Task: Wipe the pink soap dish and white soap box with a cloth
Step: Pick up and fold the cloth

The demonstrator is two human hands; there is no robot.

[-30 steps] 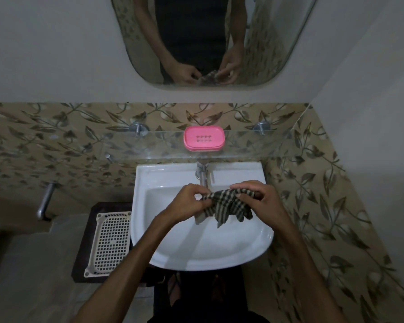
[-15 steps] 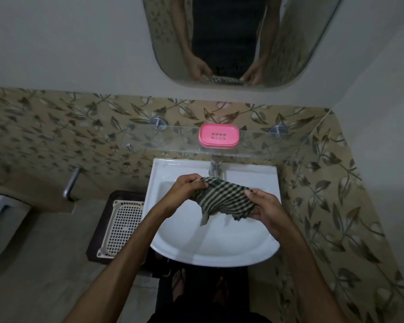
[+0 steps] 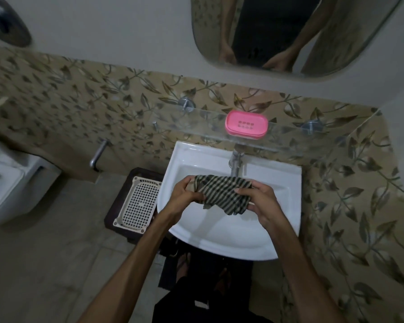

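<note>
Since the earlier frame, both hands shifted right over the sink (image 3: 219, 238); cloth (image 3: 222, 194) now stretched flatter. Left hand (image 3: 184, 194) and right hand (image 3: 260, 199) each grip a cloth end. Pink soap dish (image 3: 246, 124) sits on the glass shelf (image 3: 196, 127), straight ahead and above, long axis left-right, nearer my right hand. White soap box not identifiable.

Dim, flat light w/ motion blur at left, wide-angle edge warp

Dim bathroom: leaf-patterned wall tiles (image 3: 107, 108) at ten o'clock, mirror (image 3: 289, 31) at one, toilet (image 3: 7, 178) at nine, grey floor (image 3: 56, 264) at seven.
</note>
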